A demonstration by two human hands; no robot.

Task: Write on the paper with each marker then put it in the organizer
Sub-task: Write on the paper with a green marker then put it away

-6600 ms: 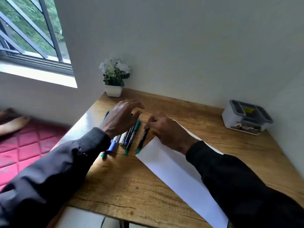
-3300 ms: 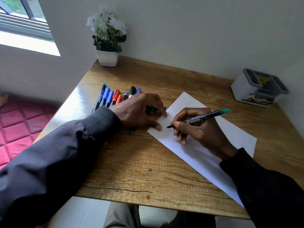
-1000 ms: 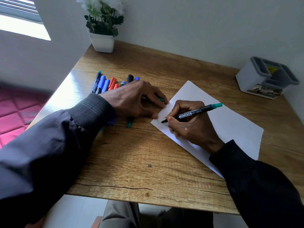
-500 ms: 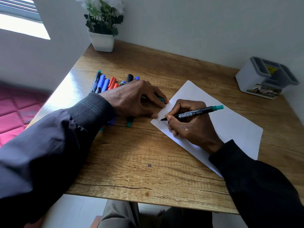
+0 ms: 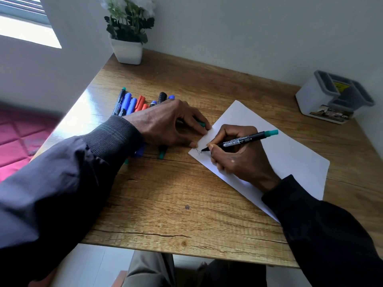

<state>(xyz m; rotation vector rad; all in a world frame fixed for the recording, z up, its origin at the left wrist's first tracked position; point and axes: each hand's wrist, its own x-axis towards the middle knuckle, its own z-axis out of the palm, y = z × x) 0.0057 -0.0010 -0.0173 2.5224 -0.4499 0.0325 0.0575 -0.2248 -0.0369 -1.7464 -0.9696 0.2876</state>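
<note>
Right hand (image 5: 238,158) writing with the marker (image 5: 242,141) at the near-left corner of the paper (image 5: 286,160).

Thumb and fingers pinch the black, green-ended marker, its tip touching the sheet beside a small scribble. The left hand (image 5: 165,125) lies with fingers spread, fingertips on the paper's left edge, over a teal piece, possibly a cap. The other markers (image 5: 132,103) lie in a row further left on the table (image 5: 165,193). The organizer (image 5: 317,100) stands far right, well apart.
</note>
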